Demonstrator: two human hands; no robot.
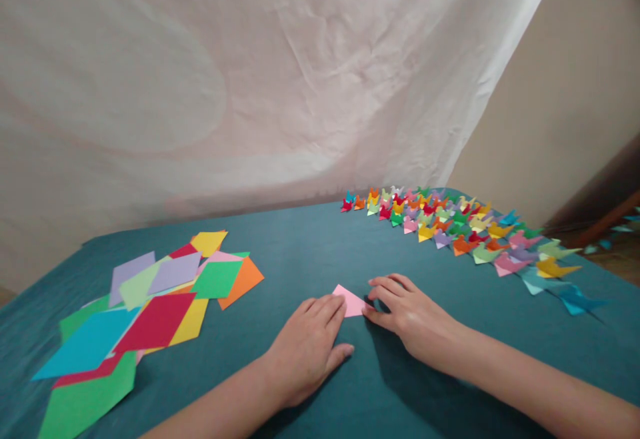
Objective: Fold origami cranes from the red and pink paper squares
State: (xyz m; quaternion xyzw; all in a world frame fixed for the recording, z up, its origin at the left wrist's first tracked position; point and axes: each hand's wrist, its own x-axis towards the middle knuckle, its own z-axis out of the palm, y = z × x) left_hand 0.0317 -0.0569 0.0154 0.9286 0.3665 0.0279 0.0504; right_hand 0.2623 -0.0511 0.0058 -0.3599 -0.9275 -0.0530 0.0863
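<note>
Take the paper piece (351,301) as the hub of your dial, twelve being straight ahead: it lies on the table (295,252). Your left hand (311,345) rests at eight o'clock from it, fingertips over its left side; your right hand (413,315) lies towards three, thumb at the right-hand corner. Apart from your left hand, the loose sheets (155,322) overlap on the table, spreading from about ten o'clock round to between eight and nine. The paper birds (510,263) stand grouped on the table, from twelve at its far edge round to three, beyond your right hand. Behind the table, a curtain (300,92) hangs across ten to one; a wall (555,92) stands between one and two.
</note>
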